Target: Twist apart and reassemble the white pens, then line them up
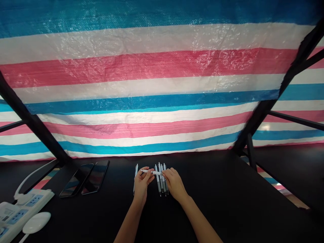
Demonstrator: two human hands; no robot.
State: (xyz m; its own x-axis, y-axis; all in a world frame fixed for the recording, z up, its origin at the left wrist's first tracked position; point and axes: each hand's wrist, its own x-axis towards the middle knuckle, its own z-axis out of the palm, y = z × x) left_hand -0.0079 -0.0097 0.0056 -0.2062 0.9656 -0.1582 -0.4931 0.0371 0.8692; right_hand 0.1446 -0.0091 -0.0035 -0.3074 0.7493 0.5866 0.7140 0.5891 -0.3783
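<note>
Well, I start at the left of the surface (217, 192) with a power strip (34, 200), then two smartphones (77, 180). Next comes a lone click pen (136, 168) beside my left hand (142, 184), its fingers pinched narrow on a white pen (156, 173) held crosswise. Past the row of click pens (161, 180), my right hand (174, 184) has its fingers closed at that pen's right end. I judge this step as two-handed work on the pen; the next move calls for a steady left pinch.
</note>
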